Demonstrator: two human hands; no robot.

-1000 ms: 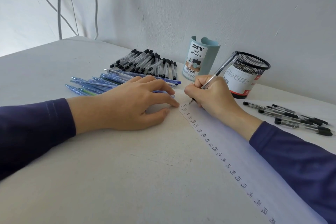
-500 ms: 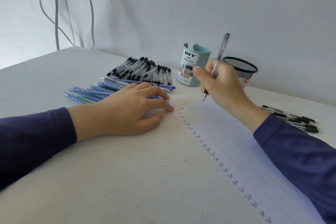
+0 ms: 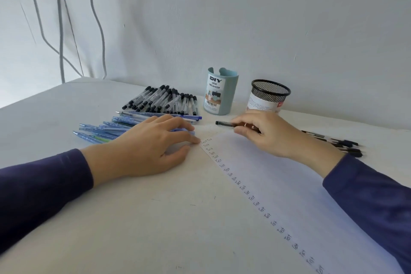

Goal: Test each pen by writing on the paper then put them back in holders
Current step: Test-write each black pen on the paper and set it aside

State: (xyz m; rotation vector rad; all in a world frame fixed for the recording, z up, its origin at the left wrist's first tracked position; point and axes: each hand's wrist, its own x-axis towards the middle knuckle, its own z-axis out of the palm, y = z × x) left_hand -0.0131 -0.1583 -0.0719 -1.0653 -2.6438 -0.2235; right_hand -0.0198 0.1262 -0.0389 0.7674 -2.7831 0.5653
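My right hand (image 3: pixel 270 134) holds a black-capped pen (image 3: pixel 223 123) almost level, its black end pointing left just above the top edge of the paper (image 3: pixel 289 196). A column of small "Test" words runs down the paper's left side. My left hand (image 3: pixel 151 149) rests flat on the table, fingertips on the paper's top left corner. Behind stand a blue desk organizer holder (image 3: pixel 220 93) and a black mesh holder (image 3: pixel 270 95). Black-capped pens (image 3: pixel 162 99) and blue pens (image 3: pixel 104 128) lie in piles at the left.
Several more black-capped pens (image 3: pixel 342 143) lie on the table right of my right wrist. A white wall runs close behind the holders, with cables (image 3: pixel 60 29) hanging at the far left.
My right hand stopped writing, lifted the pen upright off the paper, then lowered and turned it until it lies nearly level. My left hand stayed in place.
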